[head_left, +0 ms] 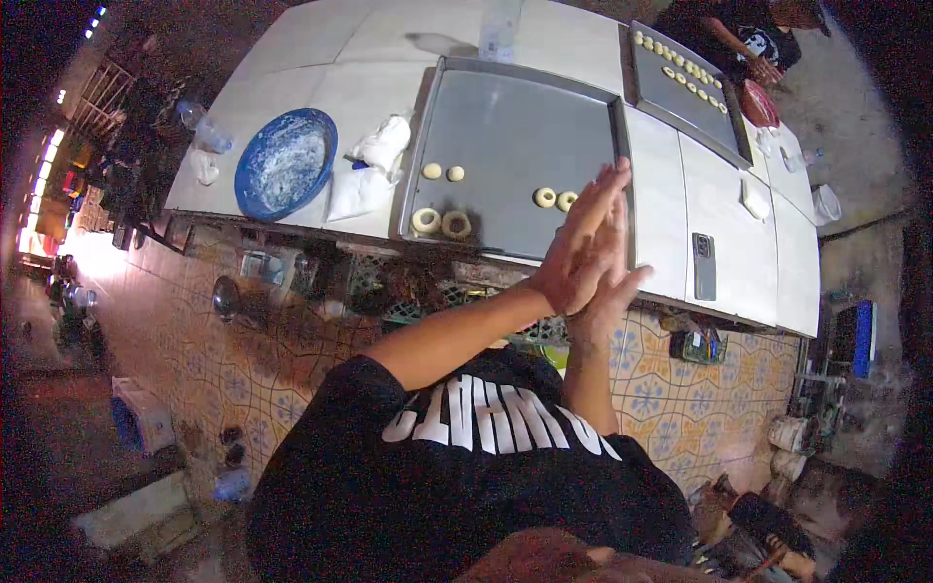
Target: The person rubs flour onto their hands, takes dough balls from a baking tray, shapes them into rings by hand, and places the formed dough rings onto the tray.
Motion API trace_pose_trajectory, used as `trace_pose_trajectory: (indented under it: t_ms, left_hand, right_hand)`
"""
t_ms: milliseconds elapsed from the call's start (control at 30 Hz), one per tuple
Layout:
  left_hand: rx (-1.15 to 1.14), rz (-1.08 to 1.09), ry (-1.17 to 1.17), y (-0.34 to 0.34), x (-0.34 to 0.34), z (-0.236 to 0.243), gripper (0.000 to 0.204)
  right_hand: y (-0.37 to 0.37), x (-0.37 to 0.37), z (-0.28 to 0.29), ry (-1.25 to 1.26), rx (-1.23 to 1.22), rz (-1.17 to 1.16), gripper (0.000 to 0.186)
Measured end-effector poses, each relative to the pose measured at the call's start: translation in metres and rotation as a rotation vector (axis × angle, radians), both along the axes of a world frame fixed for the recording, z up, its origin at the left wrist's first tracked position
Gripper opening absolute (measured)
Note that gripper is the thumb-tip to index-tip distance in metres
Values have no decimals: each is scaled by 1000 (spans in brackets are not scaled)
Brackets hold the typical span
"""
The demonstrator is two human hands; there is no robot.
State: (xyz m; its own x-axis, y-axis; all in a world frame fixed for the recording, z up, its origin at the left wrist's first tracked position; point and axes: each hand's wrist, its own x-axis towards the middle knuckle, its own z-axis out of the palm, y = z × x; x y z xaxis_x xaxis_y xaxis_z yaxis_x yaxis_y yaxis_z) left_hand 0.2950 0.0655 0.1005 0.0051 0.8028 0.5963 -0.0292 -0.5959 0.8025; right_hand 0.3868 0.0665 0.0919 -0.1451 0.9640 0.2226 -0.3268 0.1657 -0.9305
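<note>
My left hand (573, 262) and my right hand (604, 282) are pressed palm to palm above the front right of a grey metal tray (525, 107). Their fingers are straight and point away from me. Anything between the palms is hidden. Beside the fingers, a small pale dough piece (545, 197) with a dent lies on the tray, and another (567, 201) is right by it. Toward the tray's left side sit two small dough balls (443, 173). Nearer the front edge lie two larger dough rings, a left one (426, 222) and a right one (456, 224).
Left of the tray are a blue basin (255, 194) dusted with white powder and a white bag (364, 189). A phone (704, 265) lies at the right. Farther back, a person's hand (765, 71) is near a second tray (671, 107) with several dough pieces. A clear bottle (497, 34) stands behind.
</note>
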Motion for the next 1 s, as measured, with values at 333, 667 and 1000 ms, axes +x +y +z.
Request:
trace_pose_trajectory:
  t_ms: [333,667,1000]
  left_hand:
    - [-9,-129,-38,2,7,11,92]
    - [-103,-190,-87,6,10,3,77]
    - [-86,-263,-39,-6,9,4,85]
  right_hand:
    - [-2,14,4,-39,12,-116,119]
    - [-10,6,16,-157,38,-103,111]
    - [-10,8,20,-48,-146,-5,98]
